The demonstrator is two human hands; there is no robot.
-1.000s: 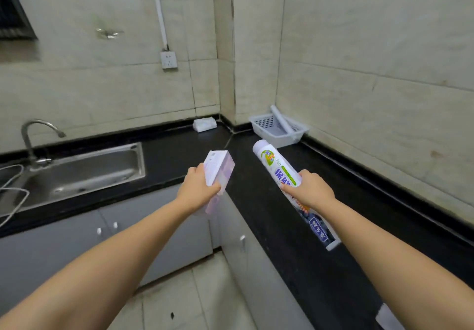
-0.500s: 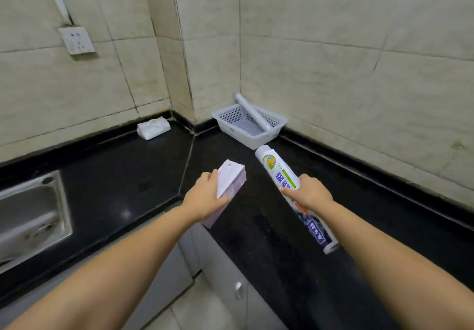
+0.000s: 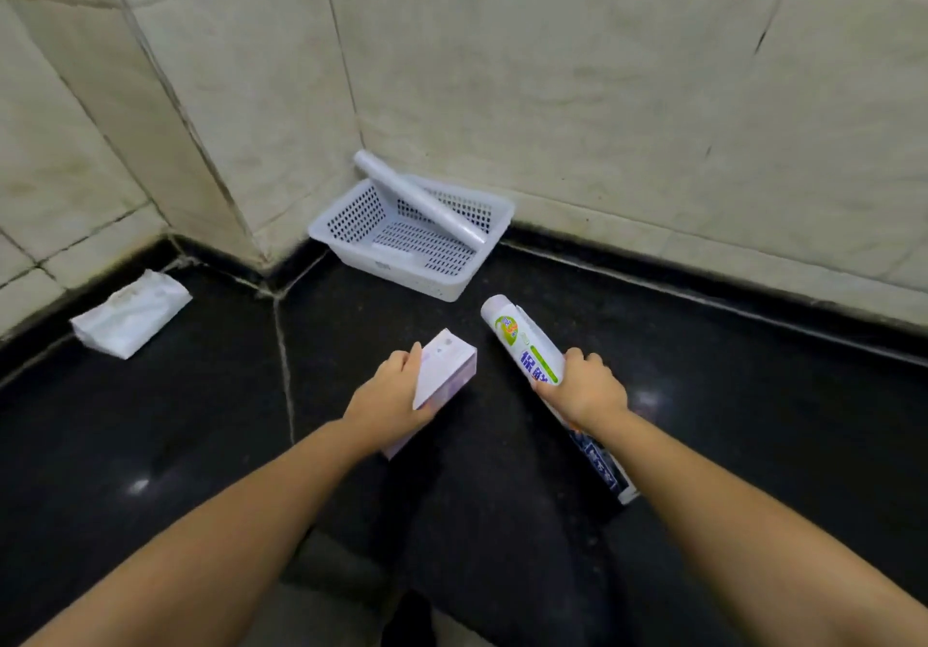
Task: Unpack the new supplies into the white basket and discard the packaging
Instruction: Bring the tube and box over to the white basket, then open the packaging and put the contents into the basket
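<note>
Basket [image 3: 454,286] sits in the counter corner with a plain roll [image 3: 419,199] already leaning over its rim, so the printed roll [image 3: 532,352] gripped in the right hand [image 3: 585,387], or the box [image 3: 444,370] clasped in the left hand [image 3: 389,403], might knock it out.

White perforated basket [image 3: 351,237], black counter [image 3: 201,420]

Glossy black stone counter [image 3: 150,420], perforated white plastic basket [image 3: 351,224], matt cardboard box [image 3: 447,370], shiny printed roll [image 3: 527,345].
</note>
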